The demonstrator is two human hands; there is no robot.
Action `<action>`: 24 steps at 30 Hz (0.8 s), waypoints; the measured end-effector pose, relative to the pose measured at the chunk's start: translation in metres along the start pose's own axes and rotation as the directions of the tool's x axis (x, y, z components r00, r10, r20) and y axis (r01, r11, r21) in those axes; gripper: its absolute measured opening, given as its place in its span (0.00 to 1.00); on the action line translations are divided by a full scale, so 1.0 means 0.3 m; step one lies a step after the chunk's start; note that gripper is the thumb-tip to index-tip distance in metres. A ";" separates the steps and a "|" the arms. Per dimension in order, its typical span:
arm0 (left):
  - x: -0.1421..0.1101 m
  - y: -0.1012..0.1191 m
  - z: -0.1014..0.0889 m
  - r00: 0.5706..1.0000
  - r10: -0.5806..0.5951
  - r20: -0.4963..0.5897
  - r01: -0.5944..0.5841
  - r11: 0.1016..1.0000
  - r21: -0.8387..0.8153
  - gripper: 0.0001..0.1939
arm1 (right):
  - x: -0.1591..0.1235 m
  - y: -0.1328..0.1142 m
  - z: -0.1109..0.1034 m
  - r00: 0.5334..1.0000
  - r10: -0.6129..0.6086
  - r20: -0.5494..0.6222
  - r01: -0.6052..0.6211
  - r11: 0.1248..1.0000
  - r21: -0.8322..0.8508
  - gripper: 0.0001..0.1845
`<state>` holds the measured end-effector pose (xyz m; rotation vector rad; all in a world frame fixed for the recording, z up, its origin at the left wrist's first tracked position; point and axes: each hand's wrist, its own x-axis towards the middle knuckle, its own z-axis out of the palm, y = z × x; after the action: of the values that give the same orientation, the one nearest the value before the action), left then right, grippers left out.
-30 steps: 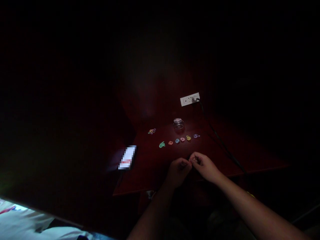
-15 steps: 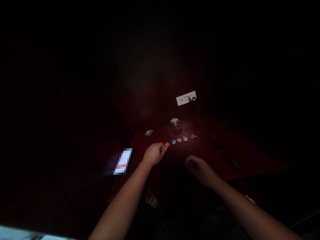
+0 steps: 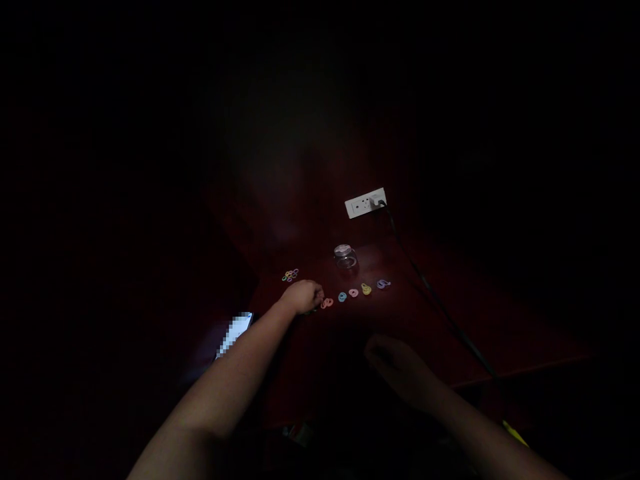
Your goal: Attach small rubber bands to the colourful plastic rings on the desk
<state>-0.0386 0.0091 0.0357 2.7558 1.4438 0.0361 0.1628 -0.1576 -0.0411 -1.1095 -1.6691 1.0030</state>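
Note:
Small elastic hair ties lie in a row of colour groups on the dark red table (image 3: pixel 415 313). My left hand (image 3: pixel 303 297) hangs over the row's left end, fingers bent down and slightly apart, beside two overlapping orange hair ties (image 3: pixel 327 303). Beneath it, the green hair ties (image 3: pixel 311 311) are mostly covered. Rightward follow blue (image 3: pixel 343 297), pink (image 3: pixel 353 293), yellow (image 3: pixel 367 289) and purple hair ties (image 3: pixel 383 284). My right hand (image 3: pixel 393 363) is loosely curled in shadow near the table's front, with nothing visible in it.
A mixed cluster of hair ties (image 3: pixel 290 275) lies at the back left. Behind the row stands a clear lidded jar (image 3: pixel 345 257). A lit phone (image 3: pixel 235 333) is at the left edge. From the wall socket (image 3: pixel 366 203), a black cable (image 3: pixel 435 293) runs across the table's right side.
My left hand has left my right hand and moved forward-left to the row. A second orange hair tie now lies by the first. My right hand stays near the front, now darker.

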 end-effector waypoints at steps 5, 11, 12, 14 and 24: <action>0.034 -0.242 -0.091 0.900 -0.381 -0.212 0.363 0.924 -0.120 0.09 | -0.002 0.016 0.002 0.999 0.026 0.026 -0.026 1.000 -0.001 0.08; 0.025 -0.466 -0.033 0.756 -0.649 -0.085 0.638 0.760 -0.121 0.09 | -0.012 0.002 0.001 0.992 0.109 0.059 -0.112 0.993 0.036 0.11; 0.029 -0.475 -0.009 0.760 -0.647 -0.071 0.637 0.762 -0.117 0.09 | -0.013 -0.007 -0.001 0.990 0.128 0.065 -0.130 0.991 0.034 0.12; 0.043 -0.479 0.040 0.769 -0.638 -0.043 0.631 0.768 -0.109 0.09 | -0.015 -0.024 -0.005 0.983 0.165 0.083 -0.168 0.986 0.021 0.14; 0.148 -0.498 0.151 0.826 -0.556 -0.089 0.551 0.831 -0.076 0.24 | -0.017 -0.091 -0.018 0.973 0.232 0.008 -0.232 0.972 0.041 0.17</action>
<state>-0.1344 0.1299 -0.0148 2.2130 2.1809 0.2031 0.1623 -0.1692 -0.0152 -1.2972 -1.5375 1.1818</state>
